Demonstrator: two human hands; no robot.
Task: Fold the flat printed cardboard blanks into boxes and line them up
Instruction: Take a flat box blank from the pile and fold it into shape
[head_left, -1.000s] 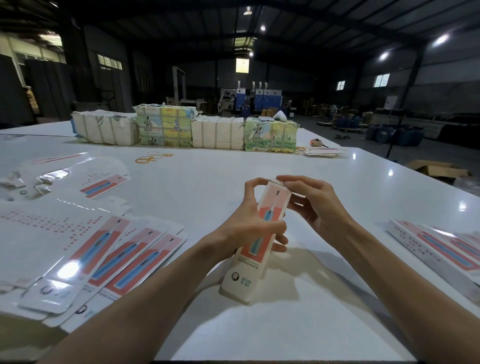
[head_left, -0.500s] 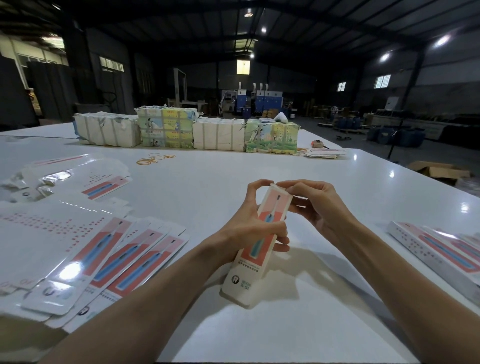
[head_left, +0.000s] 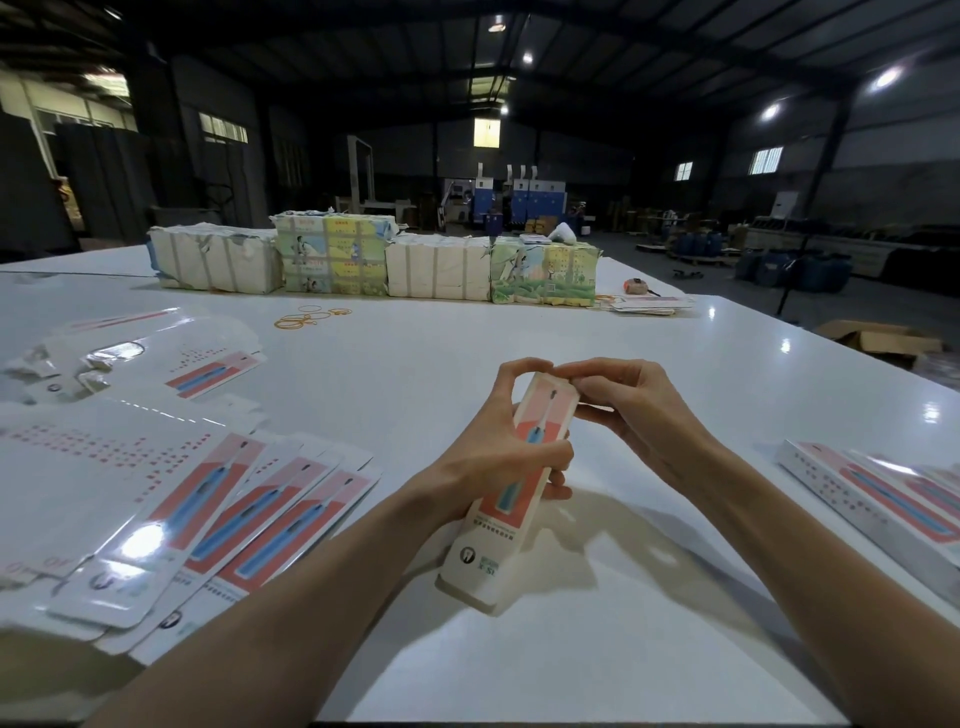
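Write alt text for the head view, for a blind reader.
The left hand grips the middle of a long printed box at a white table, while the right hand pinches its top end. Flat blanks lie on the left, finished boxes on the right.

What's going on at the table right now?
A person is folding a printed box. The left hand grips its middle while the right hand pinches its top end, apparently closing the flap. Flat blanks lie fanned out on the left of the white table; folded boxes lie at the right edge.
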